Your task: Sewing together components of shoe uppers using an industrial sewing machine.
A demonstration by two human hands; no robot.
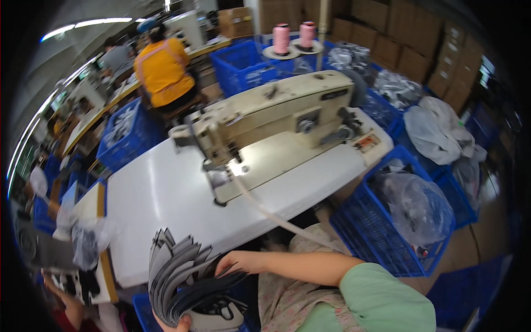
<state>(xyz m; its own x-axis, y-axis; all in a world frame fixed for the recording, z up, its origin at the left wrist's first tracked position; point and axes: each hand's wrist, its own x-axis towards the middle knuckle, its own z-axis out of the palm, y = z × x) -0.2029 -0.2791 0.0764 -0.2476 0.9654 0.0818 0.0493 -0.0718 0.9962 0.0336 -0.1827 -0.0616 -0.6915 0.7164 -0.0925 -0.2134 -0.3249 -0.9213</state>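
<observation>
A thick fanned stack of flat grey and dark cut pieces [177, 271], resembling shoe uppers, is held low in front of me at the table's near edge. My left hand [178, 322] grips its lower end, thumb on the outside, the rest of the hand largely hidden. On the upper right side of the stack, my right hand [239, 262] has its fingers curled at the edges of the pieces; the fingertips are partly covered. Beyond the stack stands a cream sewing machine [271, 122], its lamp lit by the needle. A pale tape [271, 214] runs from the needle area toward my lap.
The machine sits on a white table [149, 188]. Pink thread cones [281, 40] stand behind it. At right, a blue crate [381, 232] holds plastic-wrapped goods; another blue crate [128, 135] is at the far left. A person in yellow [163, 72] sits beyond. Cartons [409, 33] line the back.
</observation>
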